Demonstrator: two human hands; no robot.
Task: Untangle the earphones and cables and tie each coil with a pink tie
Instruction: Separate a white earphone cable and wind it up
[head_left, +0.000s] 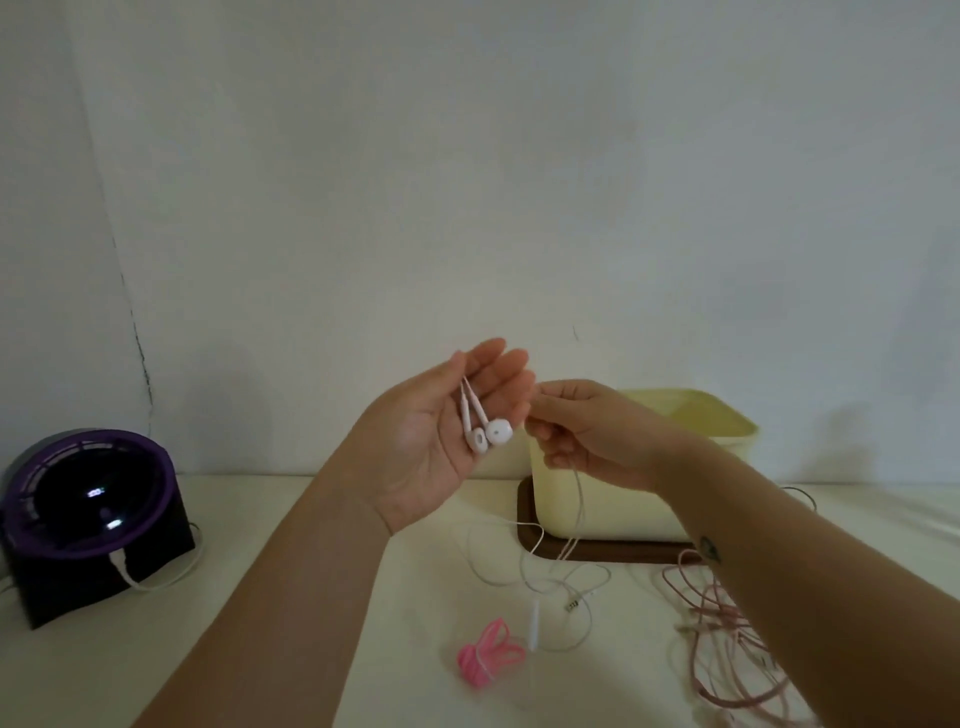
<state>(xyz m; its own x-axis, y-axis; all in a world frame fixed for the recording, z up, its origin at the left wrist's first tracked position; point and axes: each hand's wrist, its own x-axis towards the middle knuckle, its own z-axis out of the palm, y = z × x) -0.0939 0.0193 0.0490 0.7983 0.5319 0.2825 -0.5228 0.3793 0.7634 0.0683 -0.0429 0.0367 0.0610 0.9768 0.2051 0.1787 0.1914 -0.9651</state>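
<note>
My left hand (436, 431) is raised palm up with straight fingers, and two white earbuds (488, 434) lie across its palm. Just to its right, my right hand (587, 431) pinches the thin white earphone cord, which hangs down to a loose tangle (550, 577) on the table with its inline remote (533, 623) and jack plug (573, 605). A bundle of pink ties (488, 652) lies on the table in front. A pink cable tangle (727, 634) lies at the right, partly under my right forearm.
A cream-yellow box (691, 421) stands on a dark wooden tray (527, 525) behind my hands. A black and purple fan (88, 514) with a white cable plugged in sits at the left. A pale wall rises behind the white table (311, 597).
</note>
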